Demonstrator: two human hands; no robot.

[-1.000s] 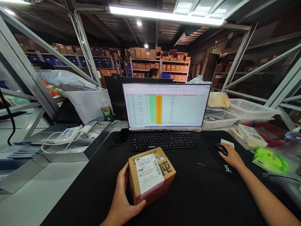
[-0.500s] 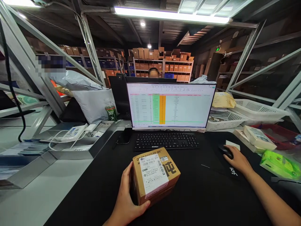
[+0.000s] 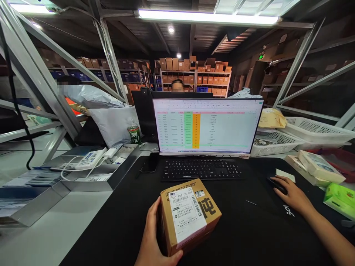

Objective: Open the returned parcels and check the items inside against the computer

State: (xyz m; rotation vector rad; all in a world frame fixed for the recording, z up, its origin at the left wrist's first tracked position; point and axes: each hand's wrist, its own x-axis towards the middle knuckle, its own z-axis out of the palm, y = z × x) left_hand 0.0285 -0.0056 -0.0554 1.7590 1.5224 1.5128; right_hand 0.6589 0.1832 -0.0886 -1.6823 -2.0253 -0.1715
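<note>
A small brown cardboard box point(image 3: 191, 216) with a white shipping label on top stands on the black desk mat point(image 3: 238, 225). My left hand point(image 3: 154, 238) grips its left side, thumb curled under the near edge. My right hand point(image 3: 291, 192) rests over a black mouse point(image 3: 276, 184) at the right of the mat, fingers curved on it. A black keyboard point(image 3: 201, 169) lies just beyond the box, and a monitor point(image 3: 208, 125) with a spreadsheet stands behind it.
A metal tray point(image 3: 91, 173) with a white device and cables sits at the left. White baskets point(image 3: 280, 138), flat boxes point(image 3: 316, 168) and a green pack point(image 3: 340, 197) crowd the right. A phone point(image 3: 149, 164) lies left of the keyboard. A person sits behind the monitor; steel frame struts rise on both sides.
The view has shifted left and slightly up, so everything sits further right and lower. Both hands keep their hold on the box and the mouse.
</note>
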